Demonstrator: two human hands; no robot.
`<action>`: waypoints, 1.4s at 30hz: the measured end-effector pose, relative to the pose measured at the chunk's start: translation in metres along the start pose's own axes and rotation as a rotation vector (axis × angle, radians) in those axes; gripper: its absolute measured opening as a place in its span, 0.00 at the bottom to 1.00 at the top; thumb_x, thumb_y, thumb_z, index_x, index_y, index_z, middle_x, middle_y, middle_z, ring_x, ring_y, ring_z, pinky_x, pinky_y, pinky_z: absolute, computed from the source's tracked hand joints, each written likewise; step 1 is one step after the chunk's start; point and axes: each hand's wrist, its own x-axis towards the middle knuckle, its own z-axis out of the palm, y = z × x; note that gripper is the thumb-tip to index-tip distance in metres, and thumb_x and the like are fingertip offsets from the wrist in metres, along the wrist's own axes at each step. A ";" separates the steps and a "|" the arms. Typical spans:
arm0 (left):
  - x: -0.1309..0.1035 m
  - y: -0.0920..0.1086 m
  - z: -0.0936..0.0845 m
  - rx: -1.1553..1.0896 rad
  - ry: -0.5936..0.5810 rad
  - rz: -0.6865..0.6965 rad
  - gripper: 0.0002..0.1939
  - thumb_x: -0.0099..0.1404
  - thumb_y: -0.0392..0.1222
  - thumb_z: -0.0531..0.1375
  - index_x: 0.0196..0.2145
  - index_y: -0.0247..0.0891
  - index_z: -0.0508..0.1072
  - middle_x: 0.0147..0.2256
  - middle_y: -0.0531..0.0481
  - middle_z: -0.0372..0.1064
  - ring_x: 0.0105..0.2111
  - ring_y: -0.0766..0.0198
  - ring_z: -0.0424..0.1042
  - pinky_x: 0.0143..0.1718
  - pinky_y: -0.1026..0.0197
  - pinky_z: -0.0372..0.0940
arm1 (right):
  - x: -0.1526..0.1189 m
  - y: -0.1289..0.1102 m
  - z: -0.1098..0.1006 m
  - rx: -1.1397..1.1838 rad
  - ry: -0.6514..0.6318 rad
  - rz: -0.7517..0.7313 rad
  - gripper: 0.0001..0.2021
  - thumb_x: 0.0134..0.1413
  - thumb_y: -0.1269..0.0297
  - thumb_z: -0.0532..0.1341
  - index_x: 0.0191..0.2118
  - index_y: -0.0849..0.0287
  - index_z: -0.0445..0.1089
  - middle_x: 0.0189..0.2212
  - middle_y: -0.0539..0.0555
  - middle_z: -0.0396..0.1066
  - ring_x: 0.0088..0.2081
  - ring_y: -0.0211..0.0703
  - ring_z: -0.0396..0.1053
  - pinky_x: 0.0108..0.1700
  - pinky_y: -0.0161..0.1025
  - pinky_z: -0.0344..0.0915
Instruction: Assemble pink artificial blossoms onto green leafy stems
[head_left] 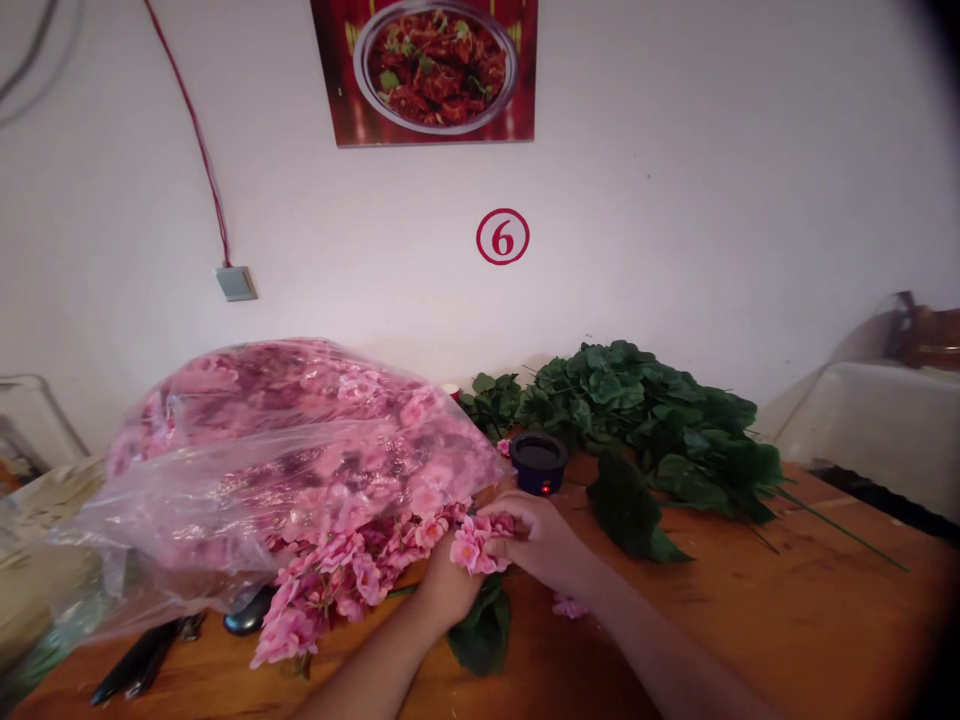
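My right hand [525, 535] is closed on a small cluster of pink flowers [471, 543], with its thumb and fingers pinching behind the blossoms. Just to the left, my left hand [450, 585] is partly covered by the same flowers, so its fingertips are hidden. A dark green leaf [482, 628] hangs below my left hand. More pink flowers [352, 577] lie left of the hands, spilling from a clear plastic bag [300, 450] full of blossoms. A dark blue round pot [538, 462] with a red light sits right behind my right hand.
Green leaves with stems [637, 410] are heaped at the back right, with a large dark leaf [628, 505] in front. A black-handled tool [139, 655] and a dark rounded object [250, 611] lie at the front left. A loose blossom [570, 606] rests on the wooden table [750, 620].
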 end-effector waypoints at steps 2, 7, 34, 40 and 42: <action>0.000 0.002 0.000 -0.015 0.016 0.001 0.10 0.61 0.41 0.55 0.35 0.37 0.76 0.37 0.46 0.74 0.39 0.59 0.70 0.47 0.57 0.63 | -0.002 -0.009 -0.001 -0.092 -0.030 -0.049 0.25 0.41 0.62 0.69 0.50 0.52 0.71 0.45 0.54 0.70 0.46 0.48 0.67 0.50 0.43 0.61; -0.001 0.001 0.002 0.046 0.030 0.006 0.11 0.60 0.37 0.55 0.36 0.37 0.76 0.37 0.47 0.75 0.38 0.59 0.71 0.43 0.59 0.65 | -0.004 -0.016 0.002 -0.259 -0.090 -0.020 0.22 0.47 0.65 0.66 0.50 0.48 0.71 0.44 0.53 0.68 0.44 0.45 0.67 0.49 0.40 0.61; -0.001 -0.014 -0.002 0.140 -0.018 -0.025 0.08 0.59 0.35 0.55 0.29 0.36 0.75 0.29 0.48 0.73 0.32 0.61 0.70 0.33 0.62 0.62 | -0.005 0.002 0.017 -0.634 -0.188 -0.169 0.15 0.53 0.76 0.55 0.40 0.51 0.73 0.34 0.50 0.66 0.33 0.37 0.63 0.34 0.32 0.57; 0.001 -0.012 -0.003 0.067 -0.049 -0.092 0.09 0.59 0.42 0.59 0.30 0.35 0.76 0.26 0.51 0.70 0.29 0.62 0.67 0.30 0.64 0.59 | -0.001 0.003 0.005 -0.302 -0.005 -0.218 0.18 0.45 0.82 0.51 0.30 0.57 0.74 0.31 0.51 0.69 0.33 0.38 0.67 0.37 0.33 0.62; 0.002 -0.011 -0.002 0.080 -0.022 -0.144 0.12 0.57 0.47 0.61 0.33 0.35 0.76 0.22 0.55 0.65 0.25 0.65 0.62 0.26 0.65 0.55 | 0.002 0.003 -0.012 -0.233 0.186 -0.201 0.17 0.44 0.81 0.50 0.29 0.57 0.74 0.29 0.51 0.70 0.33 0.38 0.68 0.37 0.34 0.63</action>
